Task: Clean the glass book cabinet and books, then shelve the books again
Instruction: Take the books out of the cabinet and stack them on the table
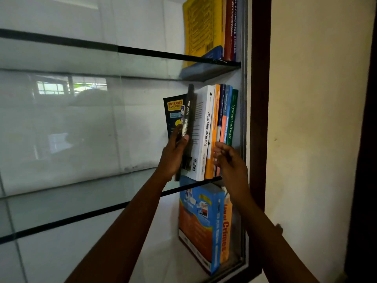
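The left hand (175,155) is clasped around a black book (190,111): the thumb (185,137) presses on the spine, and the fingers (175,132) wrap the cover at its 9 o'clock side. The right hand (230,162) is at 3 o'clock of the left one. Its fingers are curled right in front of the lower spines of the thin books. I cannot tell whether they pinch a spine or only hover.

The black book stands almost upright at the 9 o'clock end of the row on the middle glass shelf (102,203), with its lower end at the shelf's front edge. The spine reads "NEW JYOTHI" and the glossy cover shows a yellow "ENTRANCE" panel.

At its 3 o'clock, touching one another, stand:
- a thick white book (206,129) titled "ENGINEERING MECHANICS"
- an orange book (214,123)
- a dark blue book (222,103)
- a light blue book (228,105)
- a green book (233,119) titled "System Software"

The cabinet has thin, clear shelves with dark edges. A dusty, streaked glass pane (71,119) reflects a window. A dark brown wooden frame (261,99) runs along the cabinet's 3 o'clock side against a cream wall (316,119).

At 12 o'clock, the upper shelf (142,52) carries a yellow book (202,27) and a red book (229,27). At 6 o'clock, below the middle shelf, a thick blue-and-orange book (201,223) leans beside an orange paperback (226,231).
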